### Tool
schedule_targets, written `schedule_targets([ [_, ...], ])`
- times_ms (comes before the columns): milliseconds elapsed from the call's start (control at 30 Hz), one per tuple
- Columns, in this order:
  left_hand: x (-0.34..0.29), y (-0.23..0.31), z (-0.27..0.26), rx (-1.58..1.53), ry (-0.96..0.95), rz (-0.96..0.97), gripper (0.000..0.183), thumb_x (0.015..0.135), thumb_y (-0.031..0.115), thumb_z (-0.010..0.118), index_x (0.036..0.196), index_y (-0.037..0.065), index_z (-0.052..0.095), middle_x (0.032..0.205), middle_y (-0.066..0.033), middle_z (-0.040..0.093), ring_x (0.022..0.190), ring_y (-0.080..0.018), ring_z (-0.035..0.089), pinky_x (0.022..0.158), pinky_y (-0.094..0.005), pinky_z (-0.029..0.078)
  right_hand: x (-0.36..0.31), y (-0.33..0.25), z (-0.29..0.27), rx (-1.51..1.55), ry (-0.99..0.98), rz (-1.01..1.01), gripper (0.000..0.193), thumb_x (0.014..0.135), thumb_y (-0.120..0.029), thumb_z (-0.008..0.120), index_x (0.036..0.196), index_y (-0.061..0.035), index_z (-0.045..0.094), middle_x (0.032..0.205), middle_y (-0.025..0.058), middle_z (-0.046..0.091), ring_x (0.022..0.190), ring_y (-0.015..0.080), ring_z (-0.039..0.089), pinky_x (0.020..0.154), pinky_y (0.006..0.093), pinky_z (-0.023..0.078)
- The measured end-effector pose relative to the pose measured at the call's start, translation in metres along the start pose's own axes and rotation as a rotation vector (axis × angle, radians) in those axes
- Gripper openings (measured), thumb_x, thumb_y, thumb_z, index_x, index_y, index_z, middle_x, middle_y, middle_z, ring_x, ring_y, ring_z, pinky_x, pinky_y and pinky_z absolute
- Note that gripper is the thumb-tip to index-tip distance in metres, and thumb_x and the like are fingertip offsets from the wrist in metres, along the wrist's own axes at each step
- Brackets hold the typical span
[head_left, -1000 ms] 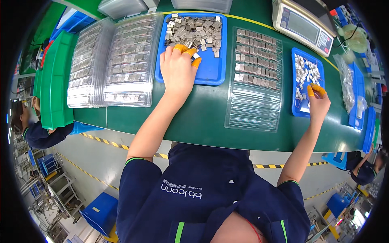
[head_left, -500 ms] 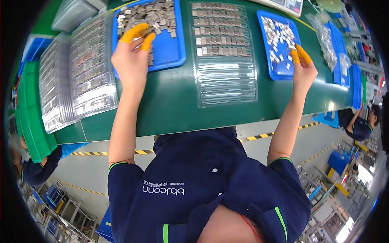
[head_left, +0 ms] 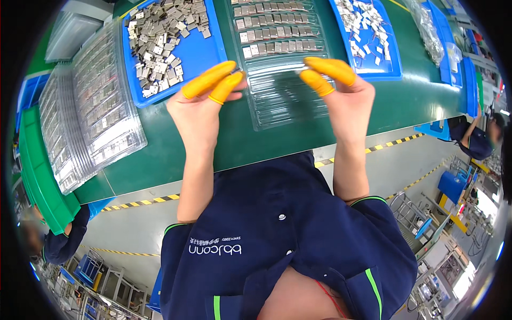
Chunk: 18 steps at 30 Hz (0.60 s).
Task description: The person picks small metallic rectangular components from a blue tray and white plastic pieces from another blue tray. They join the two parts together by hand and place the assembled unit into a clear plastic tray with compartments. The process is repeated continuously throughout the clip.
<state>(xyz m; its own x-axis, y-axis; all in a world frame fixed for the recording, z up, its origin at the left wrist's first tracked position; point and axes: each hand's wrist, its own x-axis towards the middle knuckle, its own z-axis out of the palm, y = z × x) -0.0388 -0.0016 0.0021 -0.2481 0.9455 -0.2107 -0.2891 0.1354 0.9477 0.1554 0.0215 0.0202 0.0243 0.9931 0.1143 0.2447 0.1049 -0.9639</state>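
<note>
My left hand, with yellow finger cots on thumb and forefinger, is pinched over the left edge of a clear plastic blister tray. A small dark piece, blurred, shows at its fingertips. Opposite it, my right hand, with the same cots, is pinched too, a small white piece at its tips. Rows of small silvery metal pieces fill the tray's far slots. Left of it, a blue tray holds many loose metal pieces; on the right, another blue tray holds small white pieces.
Stacked clear blister trays lie at the left of the green table, beside a green bin. Clear plastic bags and blue containers stand at the right. Other people sit beyond both ends.
Both hands have left the blue trays and come together over the blister tray, the left moving right and the right moving left. The whole view has shifted slightly.
</note>
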Motion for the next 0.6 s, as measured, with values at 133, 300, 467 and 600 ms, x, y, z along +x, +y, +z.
schedule_targets([
  [133, -0.003, -0.014, 0.007, -0.084, 0.020, -0.016, 0.027, 0.076, -0.007, 0.064, 0.103, -0.009, 0.060, 0.095, -0.0150, 0.064, 0.088, -0.0221, 0.064, 0.079, -0.0289, 0.052, -0.008, -0.008, 0.022, 0.167, -0.120, 0.301, 0.018, 0.075, -0.004, 0.069, 0.093, -0.0013, 0.069, 0.091, 0.0050, 0.068, 0.081, 0.0088, 0.061, 0.076, 0.0223, 0.047],
  [300, -0.007, -0.019, 0.009, -0.176, -0.044, -0.032, 0.028, 0.079, -0.004, 0.063, 0.106, -0.008, 0.059, 0.099, -0.0147, 0.064, 0.088, -0.0200, 0.063, 0.083, -0.0297, 0.050, -0.009, -0.001, 0.032, 0.342, -0.107, 0.354, 0.019, 0.079, -0.002, 0.066, 0.097, 0.0032, 0.064, 0.094, 0.0068, 0.066, 0.087, 0.0105, 0.061, 0.080, 0.0222, 0.048],
  [467, -0.004, -0.023, 0.009, -0.240, 0.056, -0.070, 0.030, 0.080, -0.002, 0.063, 0.109, -0.006, 0.058, 0.094, -0.0135, 0.064, 0.083, -0.0185, 0.064, 0.079, -0.0287, 0.051, -0.010, 0.000, 0.039, 0.485, -0.128, 0.436, 0.017, 0.079, 0.000, 0.065, 0.096, 0.0038, 0.064, 0.096, 0.0083, 0.065, 0.089, 0.0126, 0.061, 0.081, 0.0232, 0.048],
  [600, -0.006, -0.025, 0.012, -0.399, 0.045, -0.130, 0.032, 0.080, -0.001, 0.063, 0.112, -0.005, 0.057, 0.094, -0.0112, 0.064, 0.083, -0.0165, 0.062, 0.078, -0.0277, 0.050, -0.011, 0.002, 0.043, 0.492, -0.126, 0.459, 0.019, 0.077, 0.000, 0.066, 0.096, 0.0032, 0.064, 0.093, 0.0078, 0.065, 0.086, 0.0122, 0.060, 0.081, 0.0237, 0.047],
])
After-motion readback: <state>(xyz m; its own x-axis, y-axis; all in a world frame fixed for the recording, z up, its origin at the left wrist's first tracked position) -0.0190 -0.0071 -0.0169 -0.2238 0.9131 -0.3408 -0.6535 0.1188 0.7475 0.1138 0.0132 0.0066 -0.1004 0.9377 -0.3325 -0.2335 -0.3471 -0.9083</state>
